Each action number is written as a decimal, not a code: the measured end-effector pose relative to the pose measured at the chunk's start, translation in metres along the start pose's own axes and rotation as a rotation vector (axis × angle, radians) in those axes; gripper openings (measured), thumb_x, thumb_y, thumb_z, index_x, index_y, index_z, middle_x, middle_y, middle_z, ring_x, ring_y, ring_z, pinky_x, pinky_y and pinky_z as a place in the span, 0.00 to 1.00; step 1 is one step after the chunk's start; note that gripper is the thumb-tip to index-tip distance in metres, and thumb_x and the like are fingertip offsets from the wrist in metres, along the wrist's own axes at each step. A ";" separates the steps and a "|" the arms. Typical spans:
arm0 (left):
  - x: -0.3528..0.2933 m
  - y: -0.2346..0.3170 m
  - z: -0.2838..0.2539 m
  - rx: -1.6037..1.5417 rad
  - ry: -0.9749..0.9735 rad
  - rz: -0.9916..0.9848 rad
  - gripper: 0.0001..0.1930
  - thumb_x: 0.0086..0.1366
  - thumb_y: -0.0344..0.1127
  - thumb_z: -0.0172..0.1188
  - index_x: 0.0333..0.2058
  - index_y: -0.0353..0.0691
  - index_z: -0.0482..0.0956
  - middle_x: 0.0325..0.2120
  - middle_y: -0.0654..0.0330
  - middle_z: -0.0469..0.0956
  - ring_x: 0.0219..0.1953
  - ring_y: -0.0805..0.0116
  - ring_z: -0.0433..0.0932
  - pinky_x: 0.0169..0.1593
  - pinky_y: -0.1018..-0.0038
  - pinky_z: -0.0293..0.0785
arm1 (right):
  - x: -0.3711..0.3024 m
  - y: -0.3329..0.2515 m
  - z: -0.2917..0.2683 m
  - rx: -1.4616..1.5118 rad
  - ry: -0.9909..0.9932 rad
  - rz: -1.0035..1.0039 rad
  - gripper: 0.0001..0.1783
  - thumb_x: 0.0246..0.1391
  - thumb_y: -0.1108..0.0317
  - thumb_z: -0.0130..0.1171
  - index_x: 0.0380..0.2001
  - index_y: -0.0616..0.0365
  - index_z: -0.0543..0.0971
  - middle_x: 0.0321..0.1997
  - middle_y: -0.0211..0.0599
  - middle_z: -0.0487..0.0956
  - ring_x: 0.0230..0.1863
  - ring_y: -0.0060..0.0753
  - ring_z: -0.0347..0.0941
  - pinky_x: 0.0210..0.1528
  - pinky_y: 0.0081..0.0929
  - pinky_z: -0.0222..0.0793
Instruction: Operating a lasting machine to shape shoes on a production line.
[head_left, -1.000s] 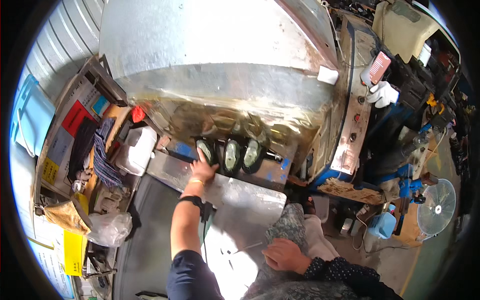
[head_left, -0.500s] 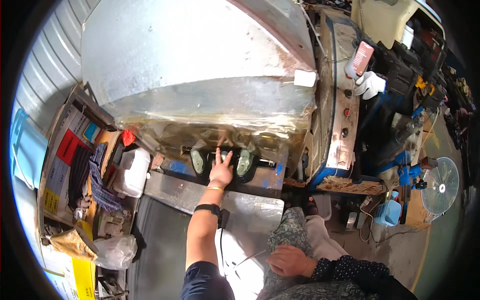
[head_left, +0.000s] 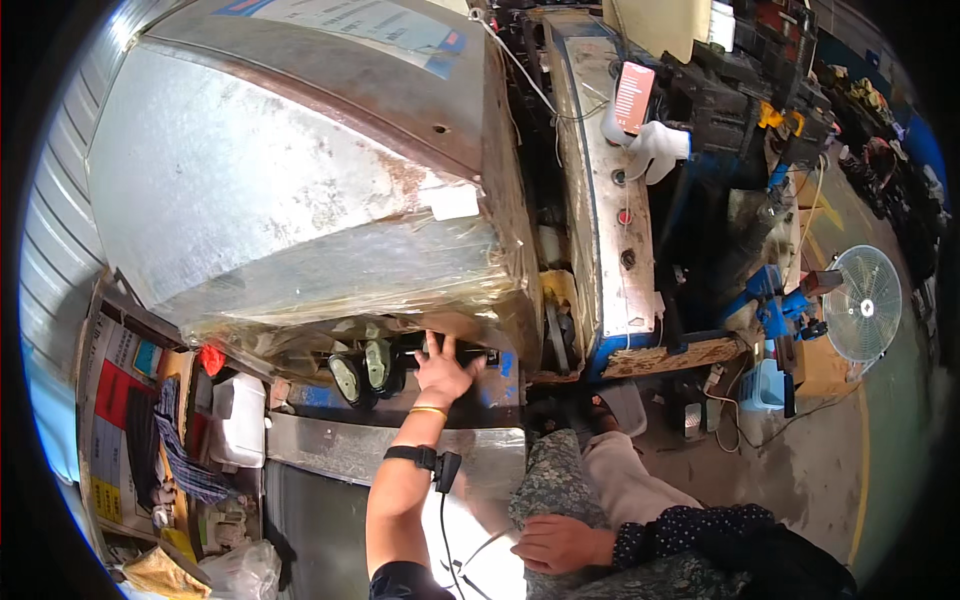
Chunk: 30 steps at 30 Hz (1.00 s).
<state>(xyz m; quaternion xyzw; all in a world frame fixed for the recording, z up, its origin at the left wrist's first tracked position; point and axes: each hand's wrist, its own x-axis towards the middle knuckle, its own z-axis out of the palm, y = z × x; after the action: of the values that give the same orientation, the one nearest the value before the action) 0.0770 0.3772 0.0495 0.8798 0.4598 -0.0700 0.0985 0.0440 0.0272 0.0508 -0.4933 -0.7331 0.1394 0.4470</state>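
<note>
While my left hand [head_left: 443,367] reaches up under the big grey sheet-metal hood [head_left: 300,190], its fingers are fanned wide and the palm lies flat on the dark part at the mouth of the machine; it pinches nothing. Starting at nine o'clock, a cluttered wooden shelf with red and blue cartons [head_left: 120,400] runs along the edge of view, with a white plastic container [head_left: 240,420] just beside it. Next come two pale green oval moulded pieces [head_left: 363,368], standing side by side on the dark ledge beneath the hood, at nine o'clock of my left hand and close to it, not touching. Each has its long axis running roughly from six to twelve o'clock, the upper ends tipped slightly toward one o'clock. Whether their fronts or backs face me I cannot tell. A shiny steel sheet table [head_left: 400,450] lies below them, and my forearm crosses it, carrying a gold bangle [head_left: 428,409] and a black wrist strap [head_left: 415,456] with a cable. Toward five o'clock my right hand [head_left: 560,543] rests on my patterned grey-green trouser leg [head_left: 550,485], fingers loosely curled, holding nothing that I can see. Farther right stands a blue-framed steel control panel with round buttons [head_left: 615,200], and at three o'clock a white floor fan [head_left: 865,303] on the concrete.
</note>
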 end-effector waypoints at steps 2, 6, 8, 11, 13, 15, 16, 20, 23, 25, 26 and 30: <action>0.009 0.006 0.018 0.248 -0.020 -0.032 0.42 0.57 0.53 0.64 0.68 0.71 0.53 0.73 0.59 0.29 0.64 0.36 0.58 0.58 0.50 0.68 | -0.002 0.006 -0.001 0.010 -0.010 0.001 0.10 0.53 0.68 0.61 0.39 0.58 0.79 0.36 0.34 0.78 0.42 0.33 0.75 0.59 0.33 0.67; 0.040 -0.030 0.022 0.311 -0.011 -0.151 0.44 0.55 0.39 0.65 0.68 0.73 0.53 0.73 0.62 0.36 0.55 0.50 0.69 0.51 0.59 0.74 | -0.002 0.006 0.003 0.033 0.022 -0.022 0.11 0.54 0.68 0.60 0.40 0.59 0.79 0.36 0.36 0.77 0.42 0.35 0.74 0.60 0.34 0.66; 0.056 -0.059 0.023 0.159 0.023 -0.305 0.42 0.58 0.40 0.63 0.69 0.64 0.53 0.71 0.58 0.41 0.53 0.52 0.71 0.50 0.60 0.75 | -0.001 0.006 0.002 0.058 0.011 -0.036 0.11 0.54 0.67 0.60 0.40 0.60 0.79 0.36 0.37 0.77 0.42 0.35 0.74 0.60 0.34 0.66; 0.058 -0.067 0.025 -0.129 0.093 -0.385 0.41 0.61 0.44 0.61 0.69 0.49 0.52 0.69 0.47 0.49 0.58 0.49 0.68 0.57 0.58 0.70 | 0.000 0.005 0.007 0.039 0.061 -0.056 0.11 0.54 0.68 0.59 0.40 0.60 0.79 0.36 0.37 0.77 0.42 0.36 0.74 0.61 0.35 0.66; 0.041 -0.075 0.031 0.333 0.244 -0.028 0.39 0.61 0.48 0.60 0.68 0.48 0.55 0.67 0.45 0.54 0.64 0.44 0.61 0.65 0.59 0.61 | -0.002 0.007 0.006 0.049 0.008 -0.045 0.11 0.55 0.68 0.59 0.40 0.60 0.78 0.36 0.37 0.77 0.42 0.36 0.74 0.60 0.35 0.65; 0.009 -0.100 0.031 0.258 0.238 0.070 0.38 0.60 0.49 0.61 0.66 0.46 0.59 0.66 0.44 0.57 0.65 0.42 0.60 0.66 0.59 0.59 | -0.003 0.005 0.005 0.040 0.012 -0.058 0.11 0.53 0.68 0.60 0.40 0.59 0.79 0.37 0.37 0.77 0.42 0.36 0.75 0.59 0.35 0.67; -0.012 -0.116 0.032 0.176 0.226 0.171 0.37 0.59 0.50 0.62 0.64 0.43 0.63 0.64 0.43 0.60 0.65 0.41 0.59 0.66 0.59 0.58 | -0.003 0.004 0.003 0.028 0.011 -0.062 0.12 0.52 0.68 0.61 0.40 0.58 0.80 0.38 0.37 0.78 0.43 0.36 0.76 0.58 0.35 0.69; -0.142 -0.141 0.003 -0.334 0.076 0.186 0.30 0.60 0.45 0.62 0.57 0.34 0.71 0.53 0.41 0.74 0.51 0.43 0.75 0.54 0.58 0.72 | -0.009 0.008 -0.003 -0.023 -0.009 -0.081 0.10 0.52 0.67 0.61 0.37 0.57 0.79 0.37 0.36 0.78 0.41 0.36 0.76 0.56 0.35 0.70; -0.275 -0.205 0.024 -0.226 0.260 0.162 0.24 0.59 0.43 0.64 0.49 0.34 0.77 0.45 0.43 0.79 0.46 0.44 0.78 0.50 0.59 0.75 | -0.007 -0.002 -0.005 -0.013 0.031 -0.096 0.08 0.49 0.68 0.61 0.33 0.57 0.80 0.33 0.35 0.78 0.37 0.36 0.76 0.54 0.35 0.71; -0.365 -0.219 0.044 -0.259 0.249 -0.154 0.23 0.57 0.42 0.65 0.47 0.33 0.78 0.45 0.43 0.79 0.47 0.44 0.78 0.51 0.59 0.75 | -0.007 -0.006 -0.006 -0.070 0.066 -0.121 0.06 0.48 0.69 0.61 0.31 0.57 0.80 0.30 0.35 0.78 0.35 0.35 0.76 0.53 0.34 0.71; -0.407 -0.223 0.062 -0.307 0.343 -0.253 0.22 0.57 0.41 0.65 0.47 0.31 0.78 0.45 0.43 0.79 0.49 0.45 0.77 0.54 0.59 0.73 | -0.004 -0.006 -0.003 -0.056 0.115 -0.129 0.03 0.45 0.71 0.59 0.25 0.55 0.76 0.22 0.33 0.72 0.29 0.38 0.72 0.48 0.31 0.70; -0.548 -0.178 0.121 -0.292 0.665 -0.508 0.20 0.61 0.36 0.61 0.49 0.32 0.75 0.49 0.43 0.75 0.53 0.43 0.72 0.56 0.54 0.68 | 0.001 -0.017 0.001 -0.135 0.108 -0.110 0.04 0.45 0.68 0.60 0.26 0.54 0.77 0.23 0.34 0.74 0.32 0.37 0.74 0.51 0.34 0.69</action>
<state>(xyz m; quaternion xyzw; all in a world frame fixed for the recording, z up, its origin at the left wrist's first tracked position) -0.3838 0.0120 0.0299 0.6904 0.6732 0.2604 0.0480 0.0332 0.0205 0.0623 -0.4883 -0.7416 0.0382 0.4584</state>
